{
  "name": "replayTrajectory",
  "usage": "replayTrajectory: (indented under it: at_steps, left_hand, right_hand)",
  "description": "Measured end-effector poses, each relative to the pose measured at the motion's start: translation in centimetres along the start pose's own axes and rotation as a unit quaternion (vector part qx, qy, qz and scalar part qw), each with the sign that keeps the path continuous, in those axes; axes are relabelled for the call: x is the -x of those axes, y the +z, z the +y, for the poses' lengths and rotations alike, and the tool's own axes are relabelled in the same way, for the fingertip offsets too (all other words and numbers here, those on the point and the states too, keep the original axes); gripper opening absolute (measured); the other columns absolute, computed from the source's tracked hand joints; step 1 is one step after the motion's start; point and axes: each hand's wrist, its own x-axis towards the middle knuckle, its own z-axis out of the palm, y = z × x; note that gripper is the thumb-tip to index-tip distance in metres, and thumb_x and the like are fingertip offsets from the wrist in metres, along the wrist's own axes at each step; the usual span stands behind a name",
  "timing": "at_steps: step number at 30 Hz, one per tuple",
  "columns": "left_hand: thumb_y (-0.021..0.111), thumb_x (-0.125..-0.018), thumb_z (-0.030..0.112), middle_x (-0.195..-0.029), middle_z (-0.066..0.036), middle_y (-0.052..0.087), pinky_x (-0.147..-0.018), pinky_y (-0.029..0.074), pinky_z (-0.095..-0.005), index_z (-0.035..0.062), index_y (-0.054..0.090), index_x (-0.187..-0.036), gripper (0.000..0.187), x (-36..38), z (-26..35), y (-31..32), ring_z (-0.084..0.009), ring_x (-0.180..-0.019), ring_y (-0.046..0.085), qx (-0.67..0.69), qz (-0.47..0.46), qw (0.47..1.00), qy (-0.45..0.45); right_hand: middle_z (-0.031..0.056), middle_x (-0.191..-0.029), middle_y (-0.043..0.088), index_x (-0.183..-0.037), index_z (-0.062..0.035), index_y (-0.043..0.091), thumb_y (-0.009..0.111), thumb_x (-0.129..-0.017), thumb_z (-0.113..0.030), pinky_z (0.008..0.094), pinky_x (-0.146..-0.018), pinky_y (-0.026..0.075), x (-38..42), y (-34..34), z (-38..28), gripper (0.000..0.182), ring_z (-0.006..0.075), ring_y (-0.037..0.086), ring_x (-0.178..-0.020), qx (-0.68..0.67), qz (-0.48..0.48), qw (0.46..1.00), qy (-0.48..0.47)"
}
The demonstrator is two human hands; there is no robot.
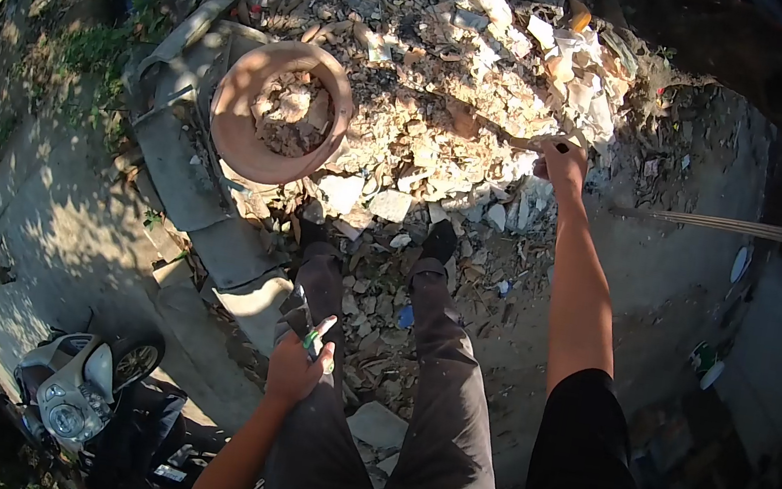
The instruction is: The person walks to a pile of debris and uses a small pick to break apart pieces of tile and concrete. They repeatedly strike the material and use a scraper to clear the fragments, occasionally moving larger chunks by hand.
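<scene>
My right hand reaches out over a sunlit heap of pale rubble, fingers closed round the end of a thin brown stick-like tool. The tool points left across the heap, and its far part blends into the debris. Low beside my left leg, my left hand is wrapped round a tool with a green and white handle and a dark blade-like part; its exact kind I cannot tell. Left of the heap stands a terracotta pot with broken, crumbly pieces inside.
Grey slabs line the ground beside the pot. My feet stand among stones and dry leaves. A motorbike is parked at lower left. Crumpled pale sheets lie behind the heap, and thin rods jut in from the right.
</scene>
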Motion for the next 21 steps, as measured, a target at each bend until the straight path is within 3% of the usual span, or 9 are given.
replayTrajectory:
  at_steps: [5, 9, 11, 12, 16, 17, 19, 21]
  left_hand:
    - [0.060, -0.088, 0.024, -0.090, -0.017, 0.060, -0.072, 0.046, -0.0421, 0.0240, 0.058, -0.129, 0.041, 0.1, -0.1, 0.3, -0.0359, -0.083, 0.059, 0.024, 0.008, 1.000, -0.001]
    - [0.061, -0.087, 0.033, -0.085, -0.013, 0.055, -0.063, 0.045, -0.0423, 0.0218, 0.060, -0.126, 0.040, 0.6, -1.7, 1.5, -0.0331, -0.072, 0.057, -0.048, 0.002, 0.999, -0.015]
    - [0.063, -0.086, 0.035, -0.081, -0.012, 0.053, -0.060, 0.045, -0.0421, 0.0160, 0.064, -0.117, 0.037, 0.5, -0.5, 1.3, -0.0319, -0.069, 0.057, -0.025, 0.022, 0.999, 0.002]
    - [0.064, -0.084, 0.037, -0.082, -0.012, 0.056, -0.062, 0.046, -0.0414, 0.0079, 0.068, -0.101, 0.034, 0.6, -0.8, 1.7, -0.0312, -0.071, 0.059, -0.015, 0.025, 0.999, -0.014]
    - [0.065, -0.083, 0.038, -0.090, -0.012, 0.061, -0.068, 0.050, -0.0401, 0.0017, 0.069, -0.085, 0.037, 0.9, -1.1, 2.7, -0.0301, -0.078, 0.062, -0.006, 0.040, 0.999, -0.026]
    - [0.065, -0.083, 0.038, -0.090, -0.012, 0.061, -0.068, 0.050, -0.0401, 0.0017, 0.069, -0.085, 0.037, 0.8, -1.2, 2.7, -0.0301, -0.078, 0.062, -0.001, 0.049, 0.998, -0.034]
    - [0.065, -0.083, 0.034, -0.083, -0.012, 0.059, -0.063, 0.047, -0.0416, 0.0135, 0.067, -0.114, 0.037, 1.0, -1.6, 2.9, -0.0312, -0.069, 0.059, -0.019, 0.068, 0.997, 0.015]
    - [0.065, -0.083, 0.034, -0.083, -0.012, 0.058, -0.063, 0.047, -0.0418, 0.0109, 0.068, -0.109, 0.034, 1.1, -1.6, 2.9, -0.0319, -0.068, 0.059, 0.008, 0.080, 0.997, 0.002]
  right_hand:
    - [0.0026, -0.063, 0.066, -0.092, -0.0042, 0.072, 0.070, -0.081, -0.021, 0.0247, -0.054, 0.052, 2.9, -0.1, -0.8, 0.020, 0.0096, 0.063, -0.052, 0.033, 0.029, 0.998, -0.053]
    - [0.0016, -0.066, 0.067, -0.093, -0.0044, 0.072, 0.069, -0.083, -0.021, 0.0249, -0.053, 0.051, 5.0, 0.1, -1.9, 0.019, 0.0089, 0.063, -0.054, 0.036, 0.060, 0.988, -0.137]
    - [0.0014, -0.066, 0.067, -0.093, -0.0033, 0.071, 0.070, -0.084, -0.024, 0.0245, -0.049, 0.048, 5.0, -0.1, -1.8, 0.023, 0.0071, 0.060, -0.051, 0.080, 0.074, 0.974, -0.198]
    - [0.0013, -0.065, 0.066, -0.092, -0.0038, 0.071, 0.070, -0.085, -0.024, 0.0240, -0.047, 0.046, 6.5, 0.1, -3.3, 0.021, 0.0066, 0.059, -0.050, 0.088, 0.079, 0.972, -0.203]
    - [0.0006, -0.059, 0.063, -0.091, -0.0032, 0.071, 0.069, -0.086, -0.020, 0.0223, -0.043, 0.042, 12.0, -0.4, -9.1, 0.018, 0.0046, 0.054, -0.046, 0.069, 0.074, 0.957, -0.271]
    - [0.0006, -0.059, 0.063, -0.091, -0.0032, 0.071, 0.069, -0.086, -0.020, 0.0223, -0.043, 0.042, 12.5, -0.4, -10.1, 0.018, 0.0046, 0.054, -0.046, 0.070, 0.065, 0.955, -0.280]
    - [0.0001, -0.058, 0.061, -0.089, -0.0007, 0.070, 0.069, -0.086, -0.017, 0.0217, -0.042, 0.040, 13.6, -0.4, -11.3, 0.017, 0.0039, 0.052, -0.045, 0.003, 0.027, 0.953, -0.302]
    - [-0.0004, -0.057, 0.060, -0.089, 0.0014, 0.070, 0.069, -0.086, -0.016, 0.0221, -0.041, 0.038, 16.0, 0.3, -14.1, 0.018, 0.0036, 0.050, -0.044, 0.002, 0.013, 0.952, -0.307]
